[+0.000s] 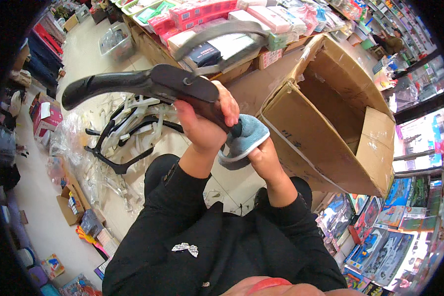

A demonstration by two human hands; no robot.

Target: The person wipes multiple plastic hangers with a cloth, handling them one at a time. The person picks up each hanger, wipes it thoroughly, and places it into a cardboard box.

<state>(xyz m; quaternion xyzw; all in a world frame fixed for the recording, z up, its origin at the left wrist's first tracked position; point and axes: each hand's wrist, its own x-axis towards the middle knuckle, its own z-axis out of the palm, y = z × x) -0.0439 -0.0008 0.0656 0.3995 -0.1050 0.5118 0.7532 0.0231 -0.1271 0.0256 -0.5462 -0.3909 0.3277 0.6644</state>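
Observation:
My left hand (203, 127) grips a thick black plastic piece (185, 83), which looks like a broad-shouldered clothes hanger; its thumb lies on the near side and its fingers wrap the far side. One curved arm of it points left, and a blurred grey-black loop (225, 31) rises at its upper right. My right hand (264, 159) holds a blue-grey cloth (248, 131) with a pale edge, folded around the black piece's lower end. Most right fingers are hidden by the cloth. Beyond my left forearm, black hangers (120, 162) and clear ones (140, 111) lie heaped on the floor.
A large open cardboard box (299, 129) stands at the right. Ahead is a counter piled with packaged goods (270, 20). A clear plastic bin (116, 42) stands beyond the heap. Plastic wrap (72, 133) and a small open carton (70, 205) lie left; boxed toys (383, 251) are lower right.

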